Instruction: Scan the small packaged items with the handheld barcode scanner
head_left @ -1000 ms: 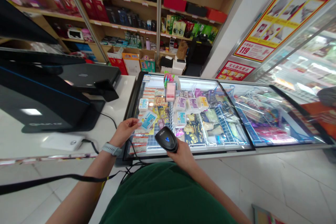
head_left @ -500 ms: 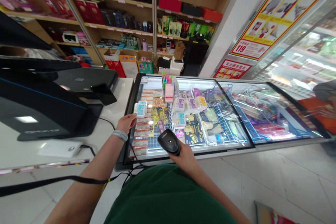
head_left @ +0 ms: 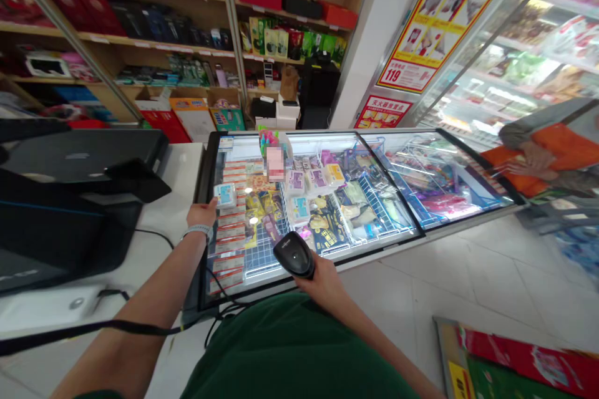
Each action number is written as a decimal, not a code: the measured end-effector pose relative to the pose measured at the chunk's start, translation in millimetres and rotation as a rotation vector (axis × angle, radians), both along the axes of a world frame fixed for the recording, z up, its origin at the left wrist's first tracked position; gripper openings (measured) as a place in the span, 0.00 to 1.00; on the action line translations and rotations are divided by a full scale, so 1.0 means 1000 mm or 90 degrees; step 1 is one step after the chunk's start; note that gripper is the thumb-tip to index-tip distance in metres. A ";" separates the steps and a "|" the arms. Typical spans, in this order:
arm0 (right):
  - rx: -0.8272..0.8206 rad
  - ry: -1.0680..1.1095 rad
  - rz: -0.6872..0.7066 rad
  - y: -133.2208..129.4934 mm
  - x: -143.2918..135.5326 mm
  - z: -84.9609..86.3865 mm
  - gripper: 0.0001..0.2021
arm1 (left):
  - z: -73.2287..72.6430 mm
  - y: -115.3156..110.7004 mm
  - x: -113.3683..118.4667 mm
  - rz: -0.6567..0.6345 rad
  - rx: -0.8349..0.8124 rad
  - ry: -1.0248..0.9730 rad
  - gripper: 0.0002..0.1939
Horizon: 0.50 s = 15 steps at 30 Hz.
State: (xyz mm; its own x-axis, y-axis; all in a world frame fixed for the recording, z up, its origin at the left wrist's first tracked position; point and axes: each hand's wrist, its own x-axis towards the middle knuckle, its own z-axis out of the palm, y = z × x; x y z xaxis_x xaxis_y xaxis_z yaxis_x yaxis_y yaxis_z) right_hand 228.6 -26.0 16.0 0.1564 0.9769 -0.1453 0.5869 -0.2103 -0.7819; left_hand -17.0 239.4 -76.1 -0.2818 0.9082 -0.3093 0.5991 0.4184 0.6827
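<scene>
My right hand (head_left: 322, 280) is wrapped round a black barcode scanner (head_left: 294, 254), held over the near edge of the glass-topped freezer (head_left: 262, 275). At the freezer's left end, my left hand (head_left: 202, 214) has its fingers closed at the left edge of a small white-and-blue pack (head_left: 225, 195). Similar packs rest on the glass to the right: another blue one (head_left: 298, 208), two with purple labels, one of them a purple pack (head_left: 296, 182), and a yellow pack (head_left: 334, 174). A pixelated pink card (head_left: 275, 163) stands behind them.
A counter (head_left: 180, 165) with a black checkout machine (head_left: 56, 218) and a white device (head_left: 51, 308) lies left. Cables run past my left arm. Shelves of goods (head_left: 173, 43) stand behind the freezer. At right is a person with an orange bag (head_left: 556, 149); a display (head_left: 528, 358) stands lower right.
My view has swung to the right, so the freezer and counter sit further left and more of the other person shows. Both hands stay at the same things.
</scene>
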 end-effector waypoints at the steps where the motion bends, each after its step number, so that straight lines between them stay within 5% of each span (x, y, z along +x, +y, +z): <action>1: 0.002 0.001 -0.010 -0.001 0.002 -0.001 0.10 | 0.001 -0.003 0.006 -0.026 -0.011 0.008 0.16; 8: -0.002 0.003 -0.130 -0.014 0.024 -0.006 0.10 | -0.010 -0.054 0.113 -0.303 -0.138 -0.124 0.16; 11: -0.006 -0.007 -0.194 -0.023 0.034 -0.005 0.10 | -0.019 -0.070 0.154 -0.342 -0.188 -0.155 0.17; 15: 0.002 -0.013 -0.260 -0.035 0.046 -0.006 0.10 | -0.026 -0.071 0.179 -0.341 -0.232 -0.155 0.17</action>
State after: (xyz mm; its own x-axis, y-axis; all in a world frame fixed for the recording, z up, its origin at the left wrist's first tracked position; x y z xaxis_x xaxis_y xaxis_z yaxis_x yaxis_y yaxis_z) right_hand 274.7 -60.8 10.4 0.5338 0.8347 -0.1355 0.4711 -0.4265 -0.7721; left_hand 162.2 168.1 -102.6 0.2931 0.7284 -0.6193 0.6349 0.3360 0.6957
